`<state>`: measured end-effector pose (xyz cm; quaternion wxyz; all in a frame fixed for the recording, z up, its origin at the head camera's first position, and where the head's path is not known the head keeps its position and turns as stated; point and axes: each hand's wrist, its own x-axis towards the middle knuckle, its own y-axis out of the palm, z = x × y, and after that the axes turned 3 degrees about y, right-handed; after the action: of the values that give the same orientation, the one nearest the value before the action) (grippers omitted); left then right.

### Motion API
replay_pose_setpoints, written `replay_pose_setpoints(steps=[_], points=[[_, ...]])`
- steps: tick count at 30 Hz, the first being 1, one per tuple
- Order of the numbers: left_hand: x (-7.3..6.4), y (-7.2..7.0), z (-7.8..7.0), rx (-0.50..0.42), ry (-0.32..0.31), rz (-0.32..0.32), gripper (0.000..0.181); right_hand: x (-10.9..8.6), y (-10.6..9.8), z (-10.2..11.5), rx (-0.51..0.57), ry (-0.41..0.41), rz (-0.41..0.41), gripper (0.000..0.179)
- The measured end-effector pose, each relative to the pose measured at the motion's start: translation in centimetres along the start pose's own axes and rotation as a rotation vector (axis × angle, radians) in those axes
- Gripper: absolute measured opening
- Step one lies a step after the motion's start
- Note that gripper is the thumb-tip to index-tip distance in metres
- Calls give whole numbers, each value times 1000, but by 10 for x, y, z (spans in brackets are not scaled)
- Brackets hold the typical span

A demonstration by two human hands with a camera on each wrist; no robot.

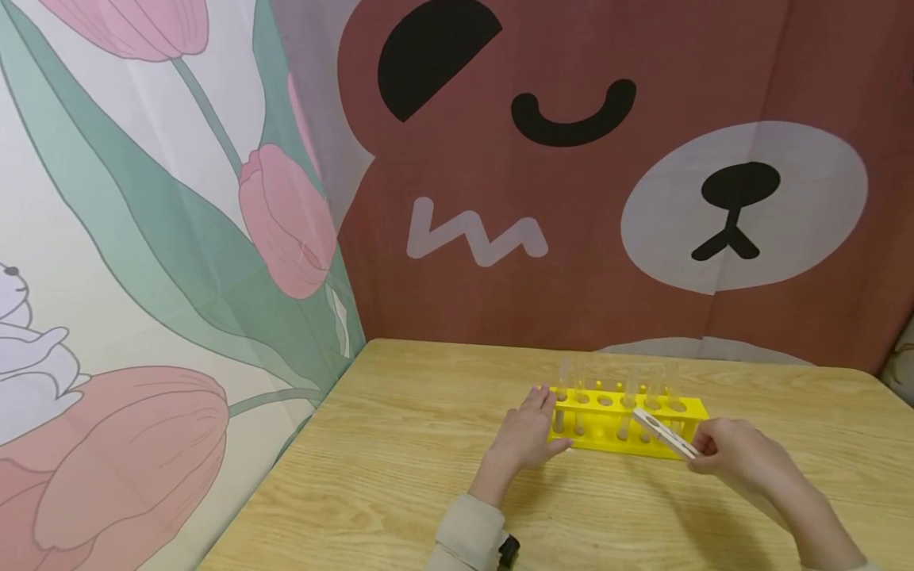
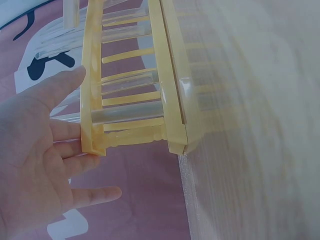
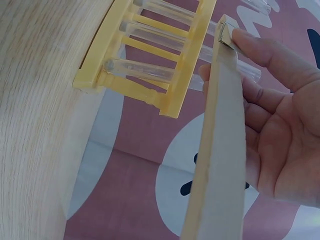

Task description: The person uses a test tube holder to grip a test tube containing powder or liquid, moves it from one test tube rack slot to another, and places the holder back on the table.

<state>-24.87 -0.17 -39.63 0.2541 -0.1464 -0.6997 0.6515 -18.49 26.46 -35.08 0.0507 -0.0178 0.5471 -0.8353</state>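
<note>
A yellow test tube rack [image 1: 605, 448] stands on the wooden table, holding several clear test tubes [image 2: 129, 114] upright. At its left end, my left hand [image 1: 527, 436] holds the top plate, with the thumb at the near side and fingers round the end; the little finger sticks out loose. My right hand [image 1: 735, 448] pinches a wooden test tube clamp [image 1: 664, 434] in front of the rack's right half. The clamp's far tip overlaps a tube near the rack's middle in the head view. Up close in the right wrist view, the pale wooden clamp [image 3: 220, 140] points away from the fingertips.
The light wooden table [image 1: 357, 476] carries the rack near its back edge. Behind hangs a curtain with a brown bear print [image 1: 571, 301], and a tulip-print curtain [image 1: 178, 317] hangs on the left. One rack hole [image 1: 604, 400] near the middle has no tube.
</note>
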Motion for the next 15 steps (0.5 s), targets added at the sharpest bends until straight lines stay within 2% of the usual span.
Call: replay_pose_setpoints(steps=[15], points=[[-1,-2,-1,-10,-8,11,74,1,2,-1,-7,-8,12,18]])
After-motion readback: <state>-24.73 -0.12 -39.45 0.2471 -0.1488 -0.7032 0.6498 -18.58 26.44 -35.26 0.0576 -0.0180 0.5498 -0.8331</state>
